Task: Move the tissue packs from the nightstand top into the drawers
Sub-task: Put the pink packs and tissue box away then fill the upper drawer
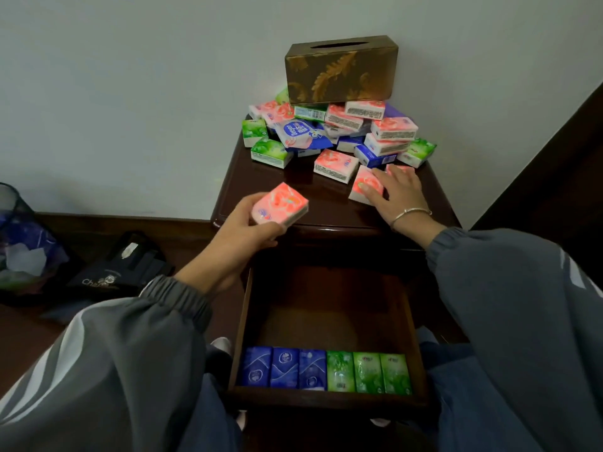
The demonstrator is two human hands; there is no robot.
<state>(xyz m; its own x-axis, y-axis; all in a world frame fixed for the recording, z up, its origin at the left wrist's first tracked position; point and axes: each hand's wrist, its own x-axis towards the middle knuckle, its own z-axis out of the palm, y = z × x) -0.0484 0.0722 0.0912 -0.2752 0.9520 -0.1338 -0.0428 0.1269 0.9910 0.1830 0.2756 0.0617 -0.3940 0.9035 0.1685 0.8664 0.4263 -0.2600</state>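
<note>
Nearest, the open drawer (242,327) held a row along its front wall: three blue packs (283,368) on the left and three green packs (368,372) on the right, upright and side by side. Above its left side, the left hand (239,231) gripped a pink pack (280,205) with fingers curled around it, at the front edge of the nightstand top (277,177). To the right, the right hand (398,195) held a second pink pack (363,185) lying tilted on the top, thumb across its face. Behind it a heap of packs (339,135), pink, green and blue, covered the back of the top; a brown tissue box (341,71) rose behind the heap by the wall. A mesh wastebasket (16,236) and a dark bag (114,269) sat on the floor at the left.
</note>
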